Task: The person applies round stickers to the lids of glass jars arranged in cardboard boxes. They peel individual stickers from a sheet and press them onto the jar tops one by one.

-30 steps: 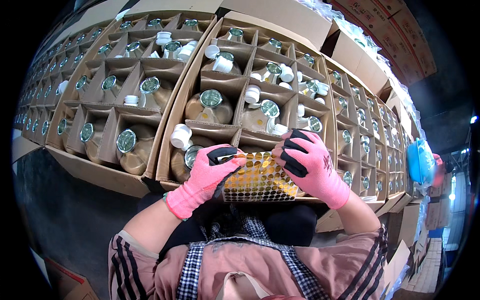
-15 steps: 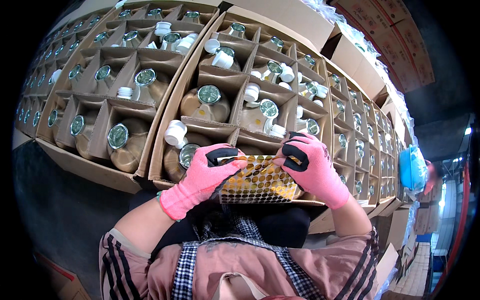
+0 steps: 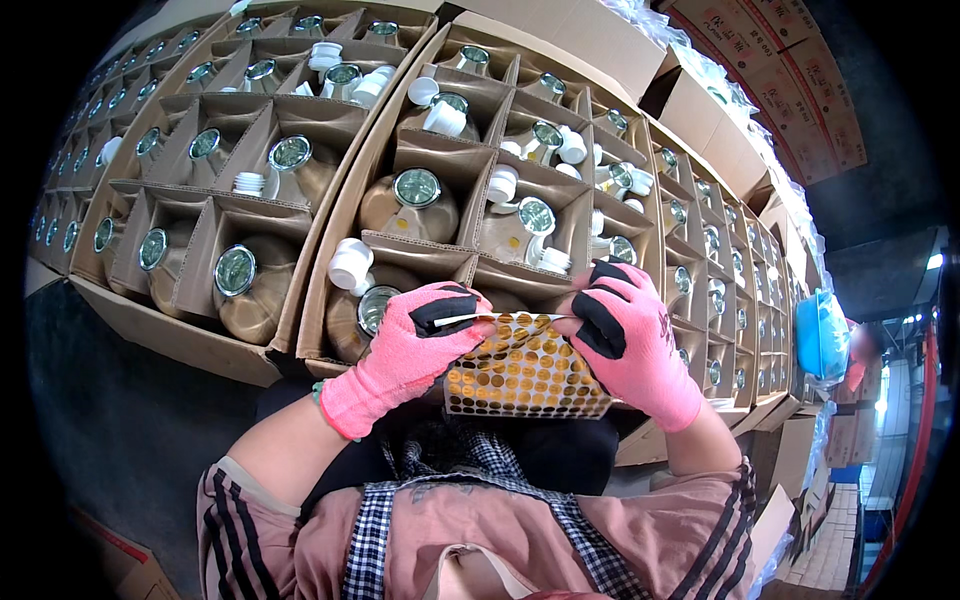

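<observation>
A sheet of round gold stickers hangs in front of my lap, at the near edge of a divided carton. My left hand, in a pink and black glove, is closed on its upper left corner, where a white edge lifts. In a like glove, my right hand pinches the sheet's upper right edge. Just beyond my hands stand bronze glass flask liners with silvery mouths, among them one glass liner next to my left hand and another glass liner farther back.
White plastic caps lie among the liners and dividers. A second carton of liners adjoins on the left, and more cartons run off to the right. A blue plastic-wrapped bundle and a blurred person are at far right.
The sticker sheet has tilted, its face now showing more fully and its lower edge slightly lower and farther right. My right hand has turned a little; both hands keep their grip.
</observation>
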`<state>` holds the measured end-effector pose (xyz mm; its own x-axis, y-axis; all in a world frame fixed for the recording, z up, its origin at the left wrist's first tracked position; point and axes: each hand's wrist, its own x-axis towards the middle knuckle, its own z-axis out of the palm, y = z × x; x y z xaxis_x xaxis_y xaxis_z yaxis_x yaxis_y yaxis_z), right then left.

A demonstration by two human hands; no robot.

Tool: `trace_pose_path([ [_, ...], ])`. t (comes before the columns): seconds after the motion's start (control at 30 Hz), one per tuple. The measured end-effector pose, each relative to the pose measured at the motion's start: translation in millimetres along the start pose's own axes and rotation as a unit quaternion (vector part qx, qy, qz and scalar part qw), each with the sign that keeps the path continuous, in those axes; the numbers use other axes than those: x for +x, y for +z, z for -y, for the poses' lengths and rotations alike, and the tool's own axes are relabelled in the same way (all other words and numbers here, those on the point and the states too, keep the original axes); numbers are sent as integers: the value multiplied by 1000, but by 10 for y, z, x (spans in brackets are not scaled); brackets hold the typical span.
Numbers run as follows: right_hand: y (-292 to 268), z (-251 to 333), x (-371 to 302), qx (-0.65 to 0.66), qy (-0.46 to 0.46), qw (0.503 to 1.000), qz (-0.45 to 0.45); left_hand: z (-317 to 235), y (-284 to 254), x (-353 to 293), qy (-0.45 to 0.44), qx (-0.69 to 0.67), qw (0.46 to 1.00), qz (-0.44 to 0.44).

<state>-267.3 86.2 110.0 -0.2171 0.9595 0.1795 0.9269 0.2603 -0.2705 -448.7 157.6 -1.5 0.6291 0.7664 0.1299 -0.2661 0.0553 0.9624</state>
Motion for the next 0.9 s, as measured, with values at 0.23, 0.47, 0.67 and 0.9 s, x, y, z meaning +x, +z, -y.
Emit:
trace_pose_path([
  [0.23, -18, -1, -41, -47, -57, 997, -24, -36, -6, 4, -20, 13, 1000, 2],
  [0.47, 26, -28, -112, -134, -117, 982, -58, -36, -5, 11, -47, -18, 999, -8],
  [0.67, 135, -84, -146, -183, -158, 965, -103, -48, -9, 14, -76, -28, 997, -15],
  [0.9, 155, -122, -83, -140, -167, 971, -100, -1, 0, 25, -60, -32, 997, -33],
])
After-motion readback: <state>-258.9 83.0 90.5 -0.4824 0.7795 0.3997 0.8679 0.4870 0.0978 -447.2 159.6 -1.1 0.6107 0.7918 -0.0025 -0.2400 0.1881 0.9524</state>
